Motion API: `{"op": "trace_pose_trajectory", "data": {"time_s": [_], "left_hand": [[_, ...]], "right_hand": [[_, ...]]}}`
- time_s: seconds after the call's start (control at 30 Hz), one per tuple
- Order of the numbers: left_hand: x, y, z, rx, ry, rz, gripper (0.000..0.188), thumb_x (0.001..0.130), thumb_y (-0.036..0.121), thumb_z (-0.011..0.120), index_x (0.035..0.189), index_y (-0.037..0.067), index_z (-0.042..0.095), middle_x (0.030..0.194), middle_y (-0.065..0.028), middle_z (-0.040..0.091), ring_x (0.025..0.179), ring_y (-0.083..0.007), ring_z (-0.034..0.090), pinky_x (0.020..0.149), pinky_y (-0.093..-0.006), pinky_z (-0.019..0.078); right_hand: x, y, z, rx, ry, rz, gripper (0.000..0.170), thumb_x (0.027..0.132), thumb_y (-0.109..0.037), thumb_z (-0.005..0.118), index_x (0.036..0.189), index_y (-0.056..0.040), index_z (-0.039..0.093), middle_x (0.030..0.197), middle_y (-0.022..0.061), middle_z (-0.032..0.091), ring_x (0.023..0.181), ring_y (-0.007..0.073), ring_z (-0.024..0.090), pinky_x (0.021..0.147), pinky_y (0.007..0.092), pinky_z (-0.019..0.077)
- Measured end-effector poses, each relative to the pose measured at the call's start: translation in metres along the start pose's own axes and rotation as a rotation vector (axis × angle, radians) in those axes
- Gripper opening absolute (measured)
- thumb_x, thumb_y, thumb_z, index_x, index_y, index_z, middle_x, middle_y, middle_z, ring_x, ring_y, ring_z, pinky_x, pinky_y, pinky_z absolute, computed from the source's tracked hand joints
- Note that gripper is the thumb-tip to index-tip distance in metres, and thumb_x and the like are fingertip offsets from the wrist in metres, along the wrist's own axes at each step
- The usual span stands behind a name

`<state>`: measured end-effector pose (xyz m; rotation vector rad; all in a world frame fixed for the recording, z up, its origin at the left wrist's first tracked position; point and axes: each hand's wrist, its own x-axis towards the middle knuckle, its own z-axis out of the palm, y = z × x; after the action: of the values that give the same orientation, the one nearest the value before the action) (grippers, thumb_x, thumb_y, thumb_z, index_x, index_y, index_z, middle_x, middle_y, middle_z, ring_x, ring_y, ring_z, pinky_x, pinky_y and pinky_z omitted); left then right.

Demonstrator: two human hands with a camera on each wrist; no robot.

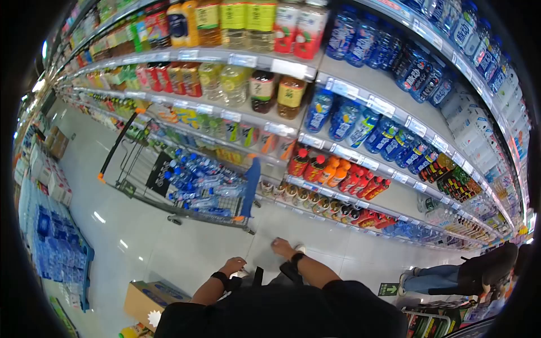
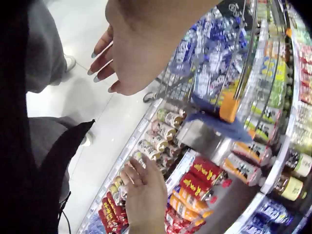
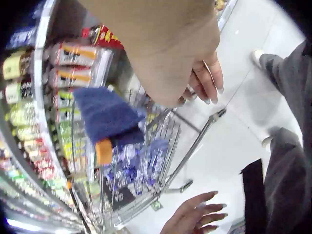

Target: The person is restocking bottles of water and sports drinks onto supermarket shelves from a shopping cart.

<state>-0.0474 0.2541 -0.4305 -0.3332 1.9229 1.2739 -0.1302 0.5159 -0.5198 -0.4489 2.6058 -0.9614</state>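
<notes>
My left hand [image 1: 234,265] hangs in front of my body over the floor, its fingers loosely bent and holding nothing. Close beside it, my right hand [image 1: 283,248] is just as relaxed, also with nothing in it. Both wrist views show the loose fingers of the left hand [image 2: 131,63] and of the right hand [image 3: 180,73]. Ahead and to the left stands a shopping cart [image 1: 118,145] with many blue-capped water bottles [image 1: 194,172] lying in it. A blue cloth [image 1: 252,188] drapes over the cart's near end. Neither hand touches the cart.
Drink shelves [image 1: 225,57] run along the far side and right, with red bottles [image 1: 315,168] on a lower tier. Wrapped water packs [image 1: 56,242] stand on a blue pallet at left. A cardboard box [image 1: 143,307] sits at lower left. Another person [image 1: 482,273] stands at right.
</notes>
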Motion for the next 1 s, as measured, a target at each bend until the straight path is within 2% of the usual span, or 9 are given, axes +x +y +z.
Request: {"op": "trace_pose_trajectory", "data": {"time_s": [0.13, 0.17, 0.27, 0.3, 0.37, 0.43, 0.63, 0.87, 1.0], "left_hand": [[-0.041, -0.072, -0.047, -0.217, 0.104, -0.222, 0.027, 0.085, 0.023, 0.046, 0.101, 0.005, 0.059, 0.090, -0.0122, 0.064, 0.070, -0.0218, 0.064, 0.058, -0.0330, 0.0505], [-0.039, -0.104, -0.056, -0.380, 0.113, -0.306, 0.027, 0.083, 0.024, 0.051, 0.100, 0.005, 0.059, 0.091, -0.0105, 0.065, 0.075, -0.0224, 0.064, 0.062, -0.0345, 0.0507], [0.001, -0.263, -0.083, 0.878, 0.257, 0.651, 0.038, 0.064, 0.022, 0.067, 0.099, 0.008, 0.059, 0.087, -0.0133, 0.064, 0.078, -0.0275, 0.061, 0.066, -0.0386, 0.0488], [0.007, -0.273, -0.083, 0.983, 0.129, 0.345, 0.026, 0.063, 0.023, 0.068, 0.083, 0.006, 0.062, 0.080, -0.0140, 0.062, 0.076, -0.0311, 0.060, 0.066, -0.0404, 0.0479], [-0.036, -0.219, -0.065, 0.628, 0.326, 0.109, 0.022, 0.081, 0.024, 0.050, 0.078, 0.007, 0.064, 0.082, -0.0164, 0.064, 0.074, -0.0293, 0.062, 0.070, -0.0394, 0.0503], [-0.052, -0.166, -0.060, -0.555, 0.314, -0.280, 0.030, 0.082, 0.021, 0.047, 0.093, -0.003, 0.060, 0.088, -0.0178, 0.064, 0.073, -0.0272, 0.065, 0.063, -0.0371, 0.0525], [-0.037, -0.095, -0.113, -0.123, 0.085, -0.206, 0.038, 0.078, 0.024, 0.044, 0.090, -0.007, 0.062, 0.093, -0.0190, 0.064, 0.069, -0.0253, 0.066, 0.058, -0.0376, 0.0508], [0.009, -0.071, -0.206, 0.219, 0.271, 0.082, 0.032, 0.076, 0.022, 0.045, 0.070, -0.002, 0.065, 0.071, -0.0144, 0.065, 0.065, -0.0248, 0.064, 0.065, -0.0350, 0.0513], [0.026, -0.053, -0.236, 0.278, 0.229, 0.109, 0.030, 0.078, 0.026, 0.051, 0.091, 0.000, 0.058, 0.080, -0.0119, 0.064, 0.067, -0.0199, 0.064, 0.060, -0.0305, 0.0505]], "right_hand": [[0.036, -0.142, 0.019, 0.682, -0.441, 0.443, 0.019, 0.081, -0.021, 0.055, 0.087, -0.0027, 0.056, 0.069, 0.0059, 0.058, 0.052, 0.0140, 0.055, 0.046, 0.0276, 0.0459], [0.051, -0.165, 0.024, 0.680, -0.530, 0.316, 0.020, 0.081, -0.023, 0.057, 0.086, -0.0031, 0.056, 0.068, 0.0063, 0.058, 0.053, 0.0144, 0.055, 0.046, 0.0271, 0.0455], [0.087, -0.298, -0.044, 0.647, -0.575, -0.268, 0.034, 0.084, -0.037, 0.056, 0.084, -0.0031, 0.057, 0.078, 0.0076, 0.060, 0.066, 0.0144, 0.057, 0.059, 0.0311, 0.0478], [0.072, -0.352, -0.102, 0.628, -0.482, -0.411, 0.028, 0.082, -0.033, 0.058, 0.085, -0.0045, 0.059, 0.081, 0.0064, 0.061, 0.069, 0.0137, 0.057, 0.059, 0.0301, 0.0474], [0.041, -0.463, -0.220, 0.564, -0.252, -0.677, 0.018, 0.077, -0.023, 0.063, 0.085, -0.0072, 0.063, 0.088, 0.0040, 0.062, 0.074, 0.0123, 0.058, 0.058, 0.0281, 0.0464], [-0.058, -0.543, -0.339, 1.109, -0.438, -0.939, 0.018, 0.083, -0.020, 0.054, 0.088, -0.0030, 0.054, 0.085, 0.0063, 0.058, 0.077, 0.0136, 0.054, 0.064, 0.0250, 0.0422], [-0.106, -0.542, -0.396, 0.649, 0.169, -2.004, 0.018, 0.085, -0.014, 0.050, 0.097, -0.0005, 0.052, 0.096, 0.0075, 0.055, 0.087, 0.0142, 0.051, 0.076, 0.0263, 0.0393], [-0.058, -0.510, -0.397, 0.622, 0.372, -2.106, 0.022, 0.087, -0.006, 0.044, 0.106, 0.0025, 0.049, 0.108, 0.0090, 0.052, 0.099, 0.0149, 0.048, 0.089, 0.0278, 0.0360], [-0.028, -0.488, -0.404, 0.684, 0.314, -2.112, 0.026, 0.088, -0.002, 0.041, 0.112, 0.0042, 0.048, 0.115, 0.0098, 0.050, 0.106, 0.0153, 0.046, 0.096, 0.0287, 0.0341]]}}
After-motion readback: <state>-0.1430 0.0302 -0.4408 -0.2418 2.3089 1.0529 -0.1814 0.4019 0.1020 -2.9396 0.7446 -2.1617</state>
